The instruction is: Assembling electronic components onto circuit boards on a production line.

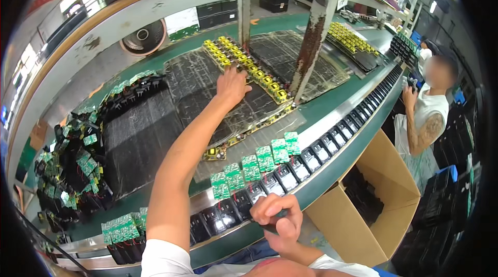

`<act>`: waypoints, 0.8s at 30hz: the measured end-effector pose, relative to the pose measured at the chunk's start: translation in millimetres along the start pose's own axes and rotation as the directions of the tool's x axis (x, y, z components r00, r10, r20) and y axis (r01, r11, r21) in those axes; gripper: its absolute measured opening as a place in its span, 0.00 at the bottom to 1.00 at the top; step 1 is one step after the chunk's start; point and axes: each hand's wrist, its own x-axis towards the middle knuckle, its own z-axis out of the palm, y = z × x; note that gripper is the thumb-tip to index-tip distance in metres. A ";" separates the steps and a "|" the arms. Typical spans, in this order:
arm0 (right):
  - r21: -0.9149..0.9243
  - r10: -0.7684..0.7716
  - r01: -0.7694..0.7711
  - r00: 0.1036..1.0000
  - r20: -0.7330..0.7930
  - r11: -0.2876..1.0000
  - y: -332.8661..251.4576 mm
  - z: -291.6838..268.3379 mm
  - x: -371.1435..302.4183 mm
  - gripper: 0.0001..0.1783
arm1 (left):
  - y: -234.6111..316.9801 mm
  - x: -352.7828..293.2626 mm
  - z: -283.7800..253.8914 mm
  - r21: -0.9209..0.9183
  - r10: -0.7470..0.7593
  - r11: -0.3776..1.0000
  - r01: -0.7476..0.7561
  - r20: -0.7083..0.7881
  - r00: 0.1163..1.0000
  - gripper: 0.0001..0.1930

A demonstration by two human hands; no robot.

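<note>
My left hand (233, 86) reaches far over the bench, fingers apart and thumb out to the side. Its fingertips are at a row of circuit boards with yellow transformers (270, 84); whether they touch one is hard to tell. Close to my body, my right hand (280, 221) is curled, with a bit of something dark at its fingers that I cannot make out. Just beyond it runs a line of open black plastic cases (286, 177). Several green circuit boards (250, 167) lean along the far side of those cases, some with red wires leading down.
A heap of green boards with black cases (78, 160) lies left on dark mats (137, 139). A rusty post (311, 43) rises from the bench. Right of the line stands an open cardboard box (399, 194) with black parts. A co-worker (428, 100) handles something farther along. More yellow-topped boards (347, 36) lie beyond.
</note>
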 end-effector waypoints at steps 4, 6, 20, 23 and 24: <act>-0.043 -0.049 0.044 0.990 -0.130 0.998 -24.2 -17.0 8.6 0.18 | 9.7 16.3 7.8 0.010 0.012 1.000 -0.011 -0.121 0.993 0.19; -0.054 -0.085 0.075 0.976 -0.201 0.996 -20.6 -2.0 9.2 0.17 | -0.7 3.7 6.1 -0.036 0.052 0.998 -0.052 -0.012 0.999 0.18; -0.765 0.120 -0.115 0.991 -0.050 0.634 -49.0 3.8 56.5 0.27 | 46.4 -246.7 -192.5 -0.934 0.397 0.357 -0.028 0.124 0.909 0.50; -0.731 0.198 -0.097 0.979 0.053 0.676 -39.5 17.0 57.8 0.22 | 54.2 -282.4 -216.6 -0.873 0.350 0.485 -0.061 0.130 0.928 0.53; -0.720 0.222 -0.092 0.971 0.088 0.688 -36.9 21.5 56.3 0.20 | 56.6 -291.9 -224.1 -0.848 0.336 0.525 -0.070 0.131 0.933 0.54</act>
